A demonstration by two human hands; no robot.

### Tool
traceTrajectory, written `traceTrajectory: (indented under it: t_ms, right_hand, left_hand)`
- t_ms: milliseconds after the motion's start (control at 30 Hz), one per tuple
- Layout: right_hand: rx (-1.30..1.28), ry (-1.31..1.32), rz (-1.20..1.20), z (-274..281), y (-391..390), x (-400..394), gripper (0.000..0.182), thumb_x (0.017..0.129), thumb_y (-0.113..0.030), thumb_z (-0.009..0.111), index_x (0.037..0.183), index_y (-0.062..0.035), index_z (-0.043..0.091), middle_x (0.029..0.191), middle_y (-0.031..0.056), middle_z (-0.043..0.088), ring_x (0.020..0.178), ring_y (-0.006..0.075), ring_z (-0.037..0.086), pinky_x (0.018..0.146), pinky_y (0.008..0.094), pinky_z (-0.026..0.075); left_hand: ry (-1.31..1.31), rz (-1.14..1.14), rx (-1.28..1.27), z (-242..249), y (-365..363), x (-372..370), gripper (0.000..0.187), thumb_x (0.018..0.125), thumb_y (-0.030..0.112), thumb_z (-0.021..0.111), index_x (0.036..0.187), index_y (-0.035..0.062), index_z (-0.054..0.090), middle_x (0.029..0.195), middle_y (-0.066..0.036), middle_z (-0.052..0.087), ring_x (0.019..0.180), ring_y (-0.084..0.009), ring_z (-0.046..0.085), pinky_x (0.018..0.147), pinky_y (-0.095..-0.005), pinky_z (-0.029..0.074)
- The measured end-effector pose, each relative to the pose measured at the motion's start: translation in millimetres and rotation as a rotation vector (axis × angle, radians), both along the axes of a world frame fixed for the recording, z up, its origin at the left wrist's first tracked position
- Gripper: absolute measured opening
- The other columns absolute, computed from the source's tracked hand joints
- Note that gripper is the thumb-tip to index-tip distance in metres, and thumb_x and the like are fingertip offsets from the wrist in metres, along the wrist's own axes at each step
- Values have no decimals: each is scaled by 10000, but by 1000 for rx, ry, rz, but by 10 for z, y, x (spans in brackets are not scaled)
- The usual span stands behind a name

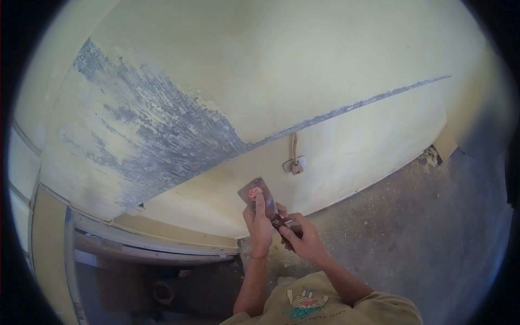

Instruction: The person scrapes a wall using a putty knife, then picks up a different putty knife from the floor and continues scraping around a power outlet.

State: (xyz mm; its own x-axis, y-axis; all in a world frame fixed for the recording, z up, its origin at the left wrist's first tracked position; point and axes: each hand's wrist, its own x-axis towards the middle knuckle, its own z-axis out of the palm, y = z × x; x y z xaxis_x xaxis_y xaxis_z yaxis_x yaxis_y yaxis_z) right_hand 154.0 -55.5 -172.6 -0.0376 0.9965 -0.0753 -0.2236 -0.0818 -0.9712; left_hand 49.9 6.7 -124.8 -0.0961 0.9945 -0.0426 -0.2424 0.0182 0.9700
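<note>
In front of my chest I hold a wide-bladed scraper [265, 197], its metal blade tilted up to the left. My right hand [304, 238] wraps around the dark handle [284, 227]. Against the blade, my left hand [259, 222] has its index finger stretched over the face and other fingers at the edge. A small red and white patch [254, 193] shows on the blade at that fingertip; I cannot tell whether it is a label or something loose. Beyond the blade rises a pale wall [346, 54] with a scraped, streaky grey-blue area [162, 130].
A narrow grey line [352, 106] runs along the wall to the right. Below it, a cord leads to a plug at a wall socket [295, 164]. The concrete floor [390, 216] has scattered flecks. At lower left is a door frame [151, 253] with a dark opening.
</note>
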Motion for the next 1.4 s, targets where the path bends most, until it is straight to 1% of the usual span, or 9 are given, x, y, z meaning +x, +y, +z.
traceTrajectory:
  t_ms: [133, 233, 300, 333, 500, 600, 900, 1033, 1400]
  right_hand:
    - [160, 0, 152, 115, 45, 20, 409, 940, -84, 576, 1305, -53, 393, 764, 66, 601, 552, 92, 552, 485, 238, 447]
    - [180, 80, 166, 340, 57, 27, 468, 954, -71, 540, 1374, -68, 332, 802, 75, 598, 546, 90, 543, 473, 234, 433]
    - [217, 62, 130, 357, 132, -4, 472, 958, -65, 526, 1387, -70, 328, 793, 71, 593, 536, 86, 535, 463, 229, 424]
    - [250, 40, 94, 367, 177, -14, 476, 963, -58, 512, 1400, -72, 324, 783, 67, 588, 527, 83, 527, 453, 225, 415]
    - [205, 158, 85, 415, 332, -59, 399, 956, -86, 538, 1334, -58, 411, 825, 76, 623, 525, 75, 499, 469, 230, 416]
    - [183, 287, 96, 443, 311, -123, 373, 960, -103, 540, 1308, -40, 423, 853, 79, 631, 520, 67, 489, 463, 225, 413]
    - [247, 253, -94, 316, 267, -322, 237, 972, -112, 531, 1185, -14, 496, 799, 62, 620, 504, 43, 464, 442, 209, 369]
    - [244, 286, -206, 313, 331, -451, 131, 963, -104, 549, 1043, -1, 562, 696, 56, 599, 452, 42, 442, 395, 203, 335]
    - [137, 323, -203, 287, 284, -425, 149, 956, -135, 593, 1040, -14, 618, 650, 4, 573, 512, 25, 446, 453, 209, 349]
  left_hand:
    - [31, 21, 125, 21, 15, -31, 430, 1017, 358, 446, 899, -34, 580, 657, -86, 628, 570, -175, 607, 566, -311, 499]
    - [392, -54, 279, 193, 65, -348, 365, 1003, 295, 486, 920, -40, 605, 713, -116, 651, 621, -205, 628, 573, -329, 483]
    - [1122, -253, -53, 619, -74, -520, 221, 946, 181, 563, 884, -25, 617, 779, -140, 647, 681, -244, 620, 613, -348, 470]
    - [1125, -254, -46, 767, -112, -500, 221, 946, 181, 563, 884, -25, 617, 779, -140, 647, 681, -244, 620, 613, -348, 470]
    - [1090, -375, 1153, 1074, 251, -242, 174, 821, 141, 698, 717, 25, 620, 645, -114, 580, 613, -232, 576, 698, -344, 468]
    - [1182, -605, 1355, 1028, 621, -161, 219, 815, 157, 694, 663, 44, 583, 581, -93, 541, 606, -242, 557, 690, -354, 449]
    - [1519, -816, 1400, 932, 977, -113, 322, 791, 224, 656, 522, 114, 517, 456, -78, 479, 446, -269, 514, 520, -373, 397]
    - [1618, -936, 1307, 957, 1027, -109, 256, 736, 189, 626, 523, 101, 516, 465, -100, 485, 456, -289, 525, 504, -392, 412]
    - [1790, -1050, 1181, 971, 1008, -65, 183, 674, 214, 606, 553, 76, 618, 543, -146, 582, 548, -319, 627, 542, -427, 494]
